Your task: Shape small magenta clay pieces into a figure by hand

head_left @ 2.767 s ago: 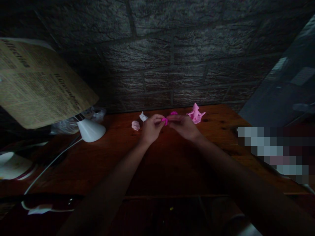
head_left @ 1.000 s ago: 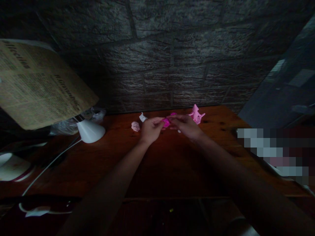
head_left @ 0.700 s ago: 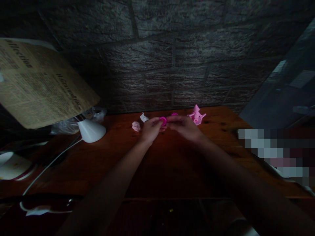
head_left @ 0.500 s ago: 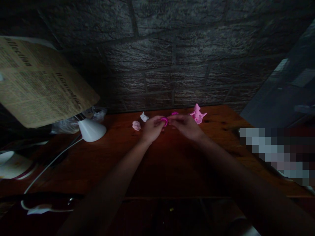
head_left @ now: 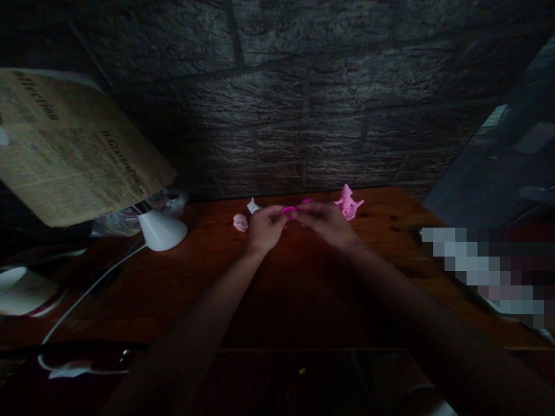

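While the L hand (head_left: 265,229) pinches a curved magenta piece (head_left: 289,209) btwn thumb & index finger, the R hand (head_left: 328,225) meets it from the right, thumb & fingers drawn close tog.; can't tell if they grip it or just touch. Piece is above the far part of the wooden table (head_left: 303,289), approx. mid-scene. Vs. half a sec ago, it's turned: then a round ring facing the cam., now a thin arc seen nearly edge-on. R fingertips have come in closer too. Rest unchanged: pale pink crumpled lump (head_left: 240,222) & white scrap (head_left: 252,205) left of the L hand; 2nd magenta piece (head_left: 307,201) partly hidden behind the R hand; pointed pink figure (head_left: 347,203) w/ side prongs, far right; white lamp base (head_left: 162,230) w/ newsprint-pattern shade (head_left: 78,150), left.
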Available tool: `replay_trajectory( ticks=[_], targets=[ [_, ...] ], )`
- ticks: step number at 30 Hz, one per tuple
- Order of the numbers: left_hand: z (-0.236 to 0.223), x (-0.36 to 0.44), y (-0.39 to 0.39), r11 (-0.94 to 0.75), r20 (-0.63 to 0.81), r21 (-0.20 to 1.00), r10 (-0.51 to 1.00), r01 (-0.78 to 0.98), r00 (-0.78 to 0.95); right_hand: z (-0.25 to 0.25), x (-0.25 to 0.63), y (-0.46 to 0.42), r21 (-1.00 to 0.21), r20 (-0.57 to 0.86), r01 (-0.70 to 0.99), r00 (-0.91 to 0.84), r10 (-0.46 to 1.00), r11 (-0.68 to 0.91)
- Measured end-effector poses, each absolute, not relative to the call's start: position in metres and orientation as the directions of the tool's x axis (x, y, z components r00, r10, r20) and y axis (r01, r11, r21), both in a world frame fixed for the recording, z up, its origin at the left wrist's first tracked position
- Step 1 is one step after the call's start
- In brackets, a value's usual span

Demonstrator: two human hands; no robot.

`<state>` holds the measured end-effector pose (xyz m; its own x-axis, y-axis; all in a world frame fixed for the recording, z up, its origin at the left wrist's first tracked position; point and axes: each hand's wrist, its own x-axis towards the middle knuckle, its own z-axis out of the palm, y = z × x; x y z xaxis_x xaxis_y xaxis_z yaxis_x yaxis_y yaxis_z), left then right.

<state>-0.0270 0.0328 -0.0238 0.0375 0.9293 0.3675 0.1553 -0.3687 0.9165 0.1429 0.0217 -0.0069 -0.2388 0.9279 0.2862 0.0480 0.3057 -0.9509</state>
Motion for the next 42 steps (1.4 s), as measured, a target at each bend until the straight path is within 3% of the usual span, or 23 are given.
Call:
replay_trajectory(
  ticks=[3, 7, 12, 21, 26, 38, 42],
  targets=[
    [-0.021, -0.027, 0.031, -0.439, 0.439, 0.887, 0.898, 0.145, 0.028, -0.01, 0.14, 0.021, -0.921, 0.374, 0.017, -0.245, 0.895, 0.389],
    [-0.014, -0.025, 0.023, -0.56, 0.565, 0.792, 0.823, 0.241, 0.057, -0.01, 0.139, 0.02, -0.877, 0.474, 0.022, -0.127, 0.871, 0.48],
    [-0.011, -0.021, 0.015, -0.617, 0.639, 0.703, 0.766, 0.355, 0.065, -0.005, 0.141, 0.015, -0.826, 0.543, 0.186, 0.008, 0.84, 0.532],
    [-0.004, -0.018, 0.007, -0.651, 0.689, 0.614, 0.718, 0.447, 0.099, 0.001, 0.141, 0.009, -0.68, 0.676, 0.393, 0.01, 0.737, 0.619],
    [-0.008, -0.017, 0.008, -0.588, 0.601, 0.693, 0.791, 0.417, 0.115, 0.001, 0.141, 0.008, -0.67, 0.677, 0.415, 0.002, 0.736, 0.616],
    [-0.014, -0.017, 0.016, -0.428, 0.416, 0.898, 0.902, 0.1, 0.118, -0.003, 0.144, 0.013, -0.777, 0.562, 0.342, 0.0, 0.827, 0.528],
    [-0.016, -0.018, 0.021, -0.355, 0.349, 0.935, 0.928, 0.023, 0.129, -0.002, 0.145, 0.013, -0.767, 0.584, 0.336, 0.015, 0.811, 0.546]
  ],
)
